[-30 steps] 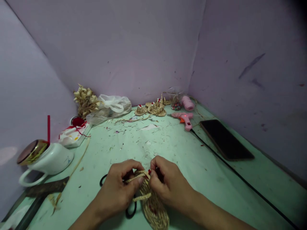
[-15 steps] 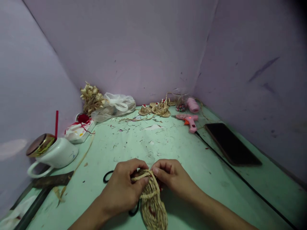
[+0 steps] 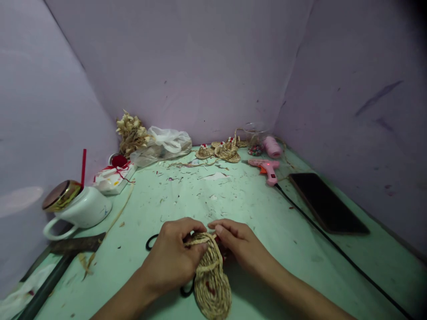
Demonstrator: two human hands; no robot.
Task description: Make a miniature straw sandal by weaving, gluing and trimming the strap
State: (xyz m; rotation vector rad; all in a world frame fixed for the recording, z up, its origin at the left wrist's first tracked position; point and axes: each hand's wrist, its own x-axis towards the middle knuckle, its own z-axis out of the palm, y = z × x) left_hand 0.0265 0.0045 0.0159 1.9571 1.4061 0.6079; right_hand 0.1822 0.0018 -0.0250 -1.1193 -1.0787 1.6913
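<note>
No writing can be read anywhere in the frame. The white packet at middle left carries small coloured print too blurred to make out, and the phone at right shows only a dark screen.

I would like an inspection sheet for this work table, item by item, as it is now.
Surface: green table, littered with straw scraps.
Job's things: woven straw sandal on the table; black scissors partly hidden beside it.
Clutter: white mug, plastic bag, phone, small woven pieces.
Grippers: left hand and right hand both pinch the sandal's strap.
Cables: black cable runs from the pink glue gun.
Surroundings: purple walls on three sides.
</note>
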